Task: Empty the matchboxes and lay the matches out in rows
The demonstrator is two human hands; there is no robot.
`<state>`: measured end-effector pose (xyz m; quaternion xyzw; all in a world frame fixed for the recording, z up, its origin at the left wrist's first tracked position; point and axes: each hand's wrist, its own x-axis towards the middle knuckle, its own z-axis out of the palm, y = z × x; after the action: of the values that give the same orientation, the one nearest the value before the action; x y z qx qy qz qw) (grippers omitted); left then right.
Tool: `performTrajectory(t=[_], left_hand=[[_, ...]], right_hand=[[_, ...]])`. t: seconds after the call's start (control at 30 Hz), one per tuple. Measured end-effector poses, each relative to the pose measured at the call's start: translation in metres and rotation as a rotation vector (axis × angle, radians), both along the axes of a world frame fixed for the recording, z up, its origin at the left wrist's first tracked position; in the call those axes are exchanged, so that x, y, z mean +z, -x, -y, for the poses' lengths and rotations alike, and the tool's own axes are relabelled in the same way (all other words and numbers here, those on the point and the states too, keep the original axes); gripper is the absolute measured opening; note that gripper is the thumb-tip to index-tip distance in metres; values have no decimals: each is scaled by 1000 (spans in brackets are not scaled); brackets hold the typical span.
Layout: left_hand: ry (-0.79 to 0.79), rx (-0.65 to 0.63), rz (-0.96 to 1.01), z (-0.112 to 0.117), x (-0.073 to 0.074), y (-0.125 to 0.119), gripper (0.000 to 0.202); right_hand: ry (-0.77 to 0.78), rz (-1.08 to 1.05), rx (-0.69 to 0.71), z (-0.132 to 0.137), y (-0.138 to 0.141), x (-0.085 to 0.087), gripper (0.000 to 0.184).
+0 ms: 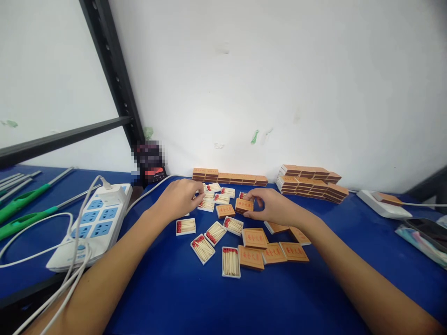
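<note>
My left hand [182, 199] is closed, its thumb and fingertips at the left edge of a white matchbox tray [206, 204] full of red-headed matches. The fingertips partly cover that tray. My right hand [270, 204] has thumb and fingers around the right side of an orange matchbox [244, 205] with red lettering. Between the hands lies another orange matchbox [225, 211]. Nearer to me are several match-filled trays, one of them an upright-lying tray [231, 263]. To their right is a loose pile of orange matchbox covers [254, 238].
Along the wall stand a low row of matchboxes [240, 179] and a taller stack [310, 184]. A white power strip [94, 228] with cables lies at left, beside green-handled rods [26, 202]. At right are a white device [382, 204] and a dark phone [428, 232].
</note>
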<state>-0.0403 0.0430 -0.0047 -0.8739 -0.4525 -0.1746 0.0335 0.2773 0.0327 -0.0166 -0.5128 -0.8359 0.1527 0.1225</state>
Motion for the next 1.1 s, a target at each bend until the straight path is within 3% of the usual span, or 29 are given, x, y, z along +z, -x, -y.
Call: performTrajectory(t=[0.5,0.8,1.1], left_hand=[[21,12,-13,1,1,-1,14],[16,14,-19,0,-1,-1,14],[12,43,-26,0,1,-1,14]], right_hand=[[30,-46,-4,3,-9,1,40],[73,-28,-38,10,-19,7,46],[42,-15,-6,10,-14,3,42]])
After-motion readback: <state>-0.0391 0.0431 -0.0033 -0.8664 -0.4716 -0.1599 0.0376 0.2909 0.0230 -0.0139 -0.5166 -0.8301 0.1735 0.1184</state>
